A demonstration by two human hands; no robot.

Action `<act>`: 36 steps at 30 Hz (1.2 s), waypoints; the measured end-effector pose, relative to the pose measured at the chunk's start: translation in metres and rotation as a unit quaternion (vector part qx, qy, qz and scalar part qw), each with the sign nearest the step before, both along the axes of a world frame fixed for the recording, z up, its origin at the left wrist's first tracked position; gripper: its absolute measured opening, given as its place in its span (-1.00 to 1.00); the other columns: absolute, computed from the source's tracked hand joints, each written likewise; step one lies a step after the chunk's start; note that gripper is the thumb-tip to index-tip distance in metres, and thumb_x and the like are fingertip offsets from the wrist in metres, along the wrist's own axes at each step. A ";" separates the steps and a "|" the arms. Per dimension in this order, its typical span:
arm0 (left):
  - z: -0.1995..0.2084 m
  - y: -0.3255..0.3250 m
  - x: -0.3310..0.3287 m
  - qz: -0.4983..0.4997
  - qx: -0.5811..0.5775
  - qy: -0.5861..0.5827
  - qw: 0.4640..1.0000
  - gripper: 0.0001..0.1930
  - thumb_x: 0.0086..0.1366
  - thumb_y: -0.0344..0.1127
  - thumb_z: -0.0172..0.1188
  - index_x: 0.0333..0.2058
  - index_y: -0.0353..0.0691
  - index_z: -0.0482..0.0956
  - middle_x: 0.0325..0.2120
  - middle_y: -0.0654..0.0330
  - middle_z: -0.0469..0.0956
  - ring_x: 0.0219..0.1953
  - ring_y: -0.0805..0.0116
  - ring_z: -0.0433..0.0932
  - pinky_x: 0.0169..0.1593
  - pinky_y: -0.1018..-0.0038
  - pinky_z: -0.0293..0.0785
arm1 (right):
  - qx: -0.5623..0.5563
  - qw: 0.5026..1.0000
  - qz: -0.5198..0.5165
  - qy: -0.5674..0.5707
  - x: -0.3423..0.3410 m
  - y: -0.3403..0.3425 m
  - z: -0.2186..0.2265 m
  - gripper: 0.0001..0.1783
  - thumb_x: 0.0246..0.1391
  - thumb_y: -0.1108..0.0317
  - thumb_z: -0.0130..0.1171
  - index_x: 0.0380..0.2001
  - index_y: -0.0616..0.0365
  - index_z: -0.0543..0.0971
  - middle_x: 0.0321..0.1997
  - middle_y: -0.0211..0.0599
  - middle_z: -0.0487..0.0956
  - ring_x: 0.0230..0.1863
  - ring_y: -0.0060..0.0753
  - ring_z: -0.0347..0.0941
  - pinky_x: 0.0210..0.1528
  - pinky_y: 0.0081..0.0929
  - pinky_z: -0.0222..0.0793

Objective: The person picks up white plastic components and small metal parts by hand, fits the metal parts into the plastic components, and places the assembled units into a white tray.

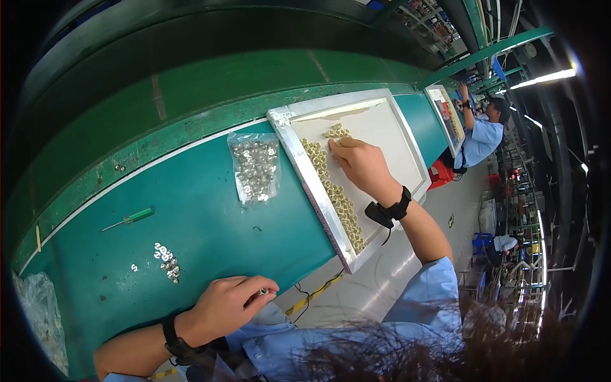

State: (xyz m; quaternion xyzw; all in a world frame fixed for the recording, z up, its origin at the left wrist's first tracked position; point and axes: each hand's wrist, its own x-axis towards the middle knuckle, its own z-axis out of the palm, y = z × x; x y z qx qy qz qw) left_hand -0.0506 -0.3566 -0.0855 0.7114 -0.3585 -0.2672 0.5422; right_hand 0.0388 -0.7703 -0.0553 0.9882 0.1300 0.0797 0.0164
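Observation:
Low in the view, my left hand (226, 305) is closed, pinching a small shiny metal part (263, 291) between thumb and fingertips. My right hand (364, 167) reaches over a shallow white tray with a silver frame (407, 143). Its fingers are drawn together at a small group of pale yellow parts (337, 130); whatever they hold is hidden. A long band of the same small yellow parts (340, 207) lies along the tray's left side. Beyond my left hand, a loose pile of little silver metal parts (170, 267) rests on the green bench top (210, 235).
A clear bag of silver parts (256, 169) lies left of the tray. Farther left are a green-handled screwdriver (137, 217) and a crumpled plastic bag (43, 318). At the far right a co-worker in blue (482, 137) works over another framed tray (445, 114).

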 end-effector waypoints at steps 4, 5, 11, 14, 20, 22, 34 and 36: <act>0.001 -0.001 0.000 0.001 0.007 0.000 1.000 -0.84 0.50 -0.38 0.47 0.00 -0.15 0.77 -0.21 0.20 0.83 -0.31 0.35 0.78 -0.20 0.42 0.72 | 0.108 0.993 -0.034 0.030 0.003 0.005 0.017 -0.85 0.27 0.39 0.51 -0.12 0.13 0.86 -0.29 -0.27 0.71 -0.33 -0.22 0.71 -0.25 -0.29 0.60; 0.001 -0.001 -0.001 0.003 0.007 0.005 1.000 -0.84 0.50 -0.38 0.47 0.00 -0.15 0.77 -0.22 0.19 0.82 -0.32 0.35 0.78 -0.21 0.42 0.72 | 0.108 0.993 -0.034 0.028 0.003 0.003 0.021 -0.85 0.27 0.39 0.51 -0.12 0.13 0.86 -0.29 -0.27 0.71 -0.33 -0.22 0.71 -0.25 -0.29 0.60; -0.001 0.002 -0.002 -0.008 0.017 0.009 1.000 -0.83 0.50 -0.38 0.48 0.01 -0.15 0.77 -0.24 0.17 0.81 -0.32 0.36 0.77 -0.21 0.43 0.71 | 0.194 0.979 -0.060 0.032 -0.015 0.004 0.044 -0.89 0.16 0.45 0.60 -0.24 0.14 0.86 -0.31 -0.25 0.73 -0.35 -0.31 0.69 -0.30 -0.39 0.55; -0.004 0.006 -0.005 0.020 0.008 0.014 1.000 -0.84 0.49 -0.38 0.48 -0.01 -0.16 0.78 -0.27 0.16 0.81 -0.35 0.36 0.77 -0.24 0.42 0.70 | 0.254 0.954 0.029 0.154 -0.046 0.040 0.044 -0.89 0.15 0.45 0.61 -0.25 0.10 0.87 -0.28 -0.29 0.76 -0.33 -0.26 0.69 -0.29 -0.38 0.55; 0.006 -0.001 -0.001 0.024 0.011 0.021 0.999 -0.86 0.48 -0.38 0.50 -0.04 -0.17 0.79 -0.32 0.15 0.79 -0.39 0.36 0.75 -0.28 0.41 0.67 | 0.192 0.917 0.136 0.321 -0.067 0.115 0.038 -0.80 0.07 0.32 0.67 -0.38 0.08 0.77 -0.36 -0.32 0.73 -0.30 -0.08 0.71 -0.27 -0.21 0.56; -0.002 -0.002 -0.001 0.024 -0.006 0.003 1.000 -0.86 0.47 -0.37 0.51 -0.06 -0.17 0.79 -0.34 0.16 0.78 -0.41 0.36 0.74 -0.29 0.41 0.66 | 0.172 0.915 0.113 0.348 -0.056 0.123 0.035 -0.77 0.06 0.29 0.68 -0.37 0.09 0.75 -0.36 -0.31 0.73 -0.30 -0.07 0.70 -0.27 -0.19 0.55; -0.003 0.004 -0.003 0.015 0.005 -0.016 1.000 -0.86 0.46 -0.38 0.51 -0.07 -0.18 0.79 -0.37 0.17 0.76 -0.42 0.36 0.74 -0.30 0.42 0.67 | 0.290 0.921 -0.155 0.210 -0.021 -0.016 0.085 -0.52 0.14 0.52 0.63 0.13 0.12 0.74 -0.11 -0.46 0.68 -0.22 -0.65 0.67 -0.27 -0.50 0.64; -0.004 0.002 -0.004 0.011 -0.007 -0.018 1.000 -0.86 0.46 -0.38 0.51 -0.07 -0.17 0.79 -0.37 0.17 0.76 -0.42 0.37 0.74 -0.30 0.42 0.67 | 0.348 0.881 -0.234 0.221 -0.015 -0.060 0.069 -0.15 0.06 0.53 0.67 0.44 0.07 0.57 0.15 -0.34 0.59 -0.11 -0.54 0.69 -0.10 -0.48 0.70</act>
